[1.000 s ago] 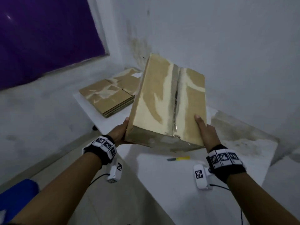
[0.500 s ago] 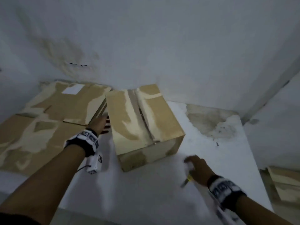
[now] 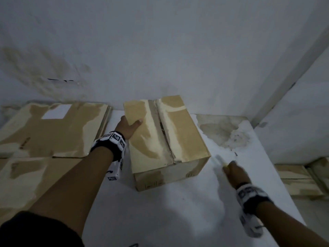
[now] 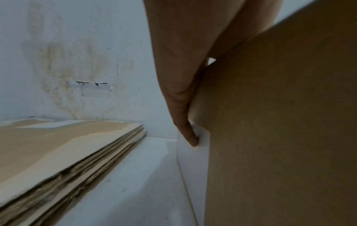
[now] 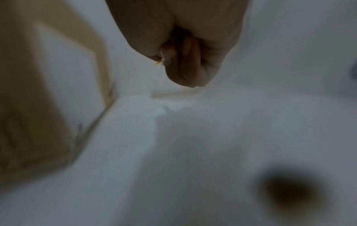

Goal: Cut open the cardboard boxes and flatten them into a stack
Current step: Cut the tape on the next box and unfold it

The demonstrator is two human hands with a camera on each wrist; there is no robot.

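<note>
Box [image 3: 165, 139] now set down on table [image 3: 178, 211]; left hand [image 3: 129, 126] steadies its side, thumb on top, fingers straight; right hand [image 3: 235, 172] has clenched yellow cutter [image 3: 219, 160]; seam cut seems next.

Bare table [image 3: 114, 122] gap separates box [image 3: 165, 139] from stack [image 3: 53, 132].

White table [image 3: 160, 214]: box [image 3: 165, 138], flattened stack [image 3: 53, 132].

One closed cardboard box [image 3: 165, 139] stands on one white table [image 3: 178, 211]. One stack of flattened cardboard [image 3: 49, 139] lies to its left; the number of sheets cannot be told. Further boxes [image 3: 300, 179] sit low at the right, count unclear. Two hands: left hand [image 3: 129, 127], right hand [image 3: 235, 172]. One blurred yellow cutter [image 3: 219, 160].
</note>
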